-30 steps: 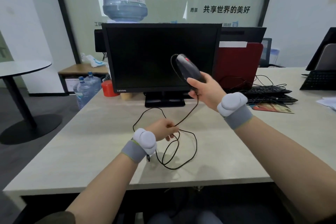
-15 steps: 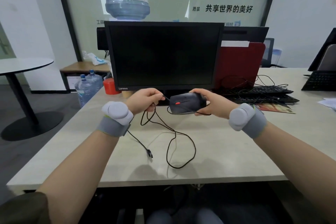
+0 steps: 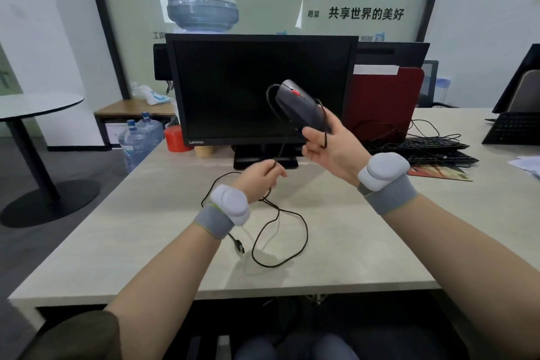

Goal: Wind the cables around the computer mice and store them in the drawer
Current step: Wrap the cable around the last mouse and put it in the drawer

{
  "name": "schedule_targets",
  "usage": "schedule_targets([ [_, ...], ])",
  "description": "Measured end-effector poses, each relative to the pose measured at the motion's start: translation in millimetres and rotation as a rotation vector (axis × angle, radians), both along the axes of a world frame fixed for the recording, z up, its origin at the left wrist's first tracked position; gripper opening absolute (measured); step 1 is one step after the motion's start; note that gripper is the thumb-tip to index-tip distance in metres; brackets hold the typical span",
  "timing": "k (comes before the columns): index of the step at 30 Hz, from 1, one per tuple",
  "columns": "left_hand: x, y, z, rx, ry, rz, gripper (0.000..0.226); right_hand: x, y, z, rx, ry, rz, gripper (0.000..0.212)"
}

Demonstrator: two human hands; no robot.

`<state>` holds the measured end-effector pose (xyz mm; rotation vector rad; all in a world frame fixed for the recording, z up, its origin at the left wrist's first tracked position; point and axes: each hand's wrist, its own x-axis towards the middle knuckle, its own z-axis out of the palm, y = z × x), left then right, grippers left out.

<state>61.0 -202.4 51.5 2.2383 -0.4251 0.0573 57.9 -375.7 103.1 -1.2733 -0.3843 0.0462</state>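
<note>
Black wired mouse [image 3: 302, 109], held up in my right hand [image 3: 330, 152].
My left hand [image 3: 258, 180] pinches its thin black cable [image 3: 287, 238], slack looped near the worktop's [image 3: 117, 242] front edge.

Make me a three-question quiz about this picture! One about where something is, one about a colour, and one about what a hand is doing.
1. Where is the plug end of the cable?
A. lying on the desk
B. stuck in the monitor
C. in the right hand

2. What colour is the wheel on the mouse?
A. blue
B. red
C. green

3. What is the left hand doing?
A. lying flat on the desk
B. typing
C. pinching the cable

Answers:
1 A, the plug rests on the desk by the left wrist.
2 B, a red dot shows on the mouse's top.
3 C, its fingers close on the black cable.
</note>
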Motion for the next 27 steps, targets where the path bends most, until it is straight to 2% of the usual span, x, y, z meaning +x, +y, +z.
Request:
schedule_targets([
  [2,-5.5,-6.3,-0.2,0.194,-0.033,-0.011,0.023,7.3,-5.4,0.6,-0.076,0.002,-0.194,0.06],
  [4,-12.8,-12.0,5.1,0.345,-0.072,-0.025,0.025,14.1,-10.4,-4.2,-0.256,-0.054,-0.363,0.06],
  [7,-23.3,-16.6,15.9,0.52,-0.074,-0.035,0.034,20.4,-16.1,-13.9,-0.566,-0.218,-0.531,0.068],
  [10,-30.4,-14.7,26.7,0.571,-0.103,-0.079,0.039,20.8,-21.6,-21.2,-0.988,-0.353,-0.612,0.068],
  [13,-32.6,-6.4,42.0,0.535,-0.186,-0.156,0.037,14.6,-24.1,-27.2,-1.302,-0.473,-0.519,0.067],
  [16,-27.4,6.1,55.6,0.476,-0.234,-0.167,0.027,7.2,-24.7,-27.8,-1.424,-0.549,-0.295,0.071],
  [19,-18.2,21.6,65.8,0.28,-0.26,-0.118,0.02,-0.5,-23.7,-27.3,-1.509,-0.575,-0.113,0.073],
  [21,-11.2,31.6,69.2,0.154,-0.285,-0.107,0.018,-6.9,-21.1,-28.7,-1.491,-0.528,0.003,0.071],
  [22,-7.4,36.2,68.5,0.116,-0.286,-0.106,0.016,-10.9,-19.2,-28.3,-1.404,-0.46,0.08,0.071],
  [25,0.5,38.4,59.2,0.019,-0.298,-0.059,0.016,-22.6,-13.4,-21.4,-0.964,-0.207,0.323,0.075],
  [27,3.7,33.5,50.8,-0.133,-0.218,-0.027,0.023,-26.0,-9.9,-17.0,-0.692,-0.149,0.342,0.073],
])
